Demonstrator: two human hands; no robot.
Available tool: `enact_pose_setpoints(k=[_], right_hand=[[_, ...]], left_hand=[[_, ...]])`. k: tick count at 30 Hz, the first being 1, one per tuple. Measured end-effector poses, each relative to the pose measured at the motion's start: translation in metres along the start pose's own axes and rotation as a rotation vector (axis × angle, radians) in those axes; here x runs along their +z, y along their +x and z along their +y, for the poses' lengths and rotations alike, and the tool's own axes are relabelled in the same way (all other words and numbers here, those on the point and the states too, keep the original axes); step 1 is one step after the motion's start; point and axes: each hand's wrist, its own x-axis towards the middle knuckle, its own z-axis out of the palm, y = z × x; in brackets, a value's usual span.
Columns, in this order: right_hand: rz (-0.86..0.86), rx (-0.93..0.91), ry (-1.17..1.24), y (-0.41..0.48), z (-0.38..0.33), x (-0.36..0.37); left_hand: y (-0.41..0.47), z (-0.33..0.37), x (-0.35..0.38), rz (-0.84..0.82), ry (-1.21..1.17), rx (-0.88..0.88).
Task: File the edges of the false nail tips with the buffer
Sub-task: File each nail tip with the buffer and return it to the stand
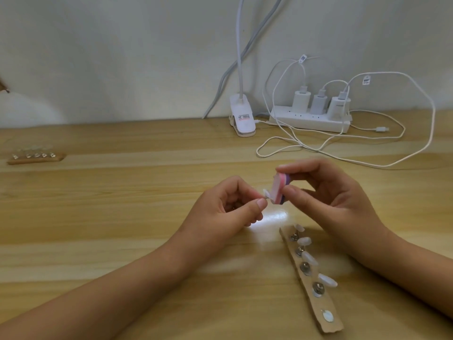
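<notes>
Single head-worn view, forward and down, close over wooden table (122, 241).

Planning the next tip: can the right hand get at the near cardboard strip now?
Probably yes: the cardboard strip lies uncovered close beside the right hand, though that hand grips the buffer.

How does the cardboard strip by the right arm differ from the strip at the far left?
The cardboard strip lies near the person and runs slantwise; the far strip lies across the table and runs sideways. The cardboard strip is pale; the far strip looks darker brown. The cardboard strip has one bare white pad; the far strip is too blurred to check. Both carry a row of nail tips.
</notes>
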Motion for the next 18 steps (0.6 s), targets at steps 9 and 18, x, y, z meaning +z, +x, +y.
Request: enact_pose_setpoints(k=[9,18], right_hand=[[-0.038,0.018,0.015,0.0000,0.0026,0.0004],[-0.002,-0.022,0.025,0.0014,0.0057,-0.0020]], left_hand=[[0.0017,-0.0005,0.0015,0.023,-0.016,0.010],[0.0019,-0.0015,0.0009,-0.020,-0.029,0.011]])
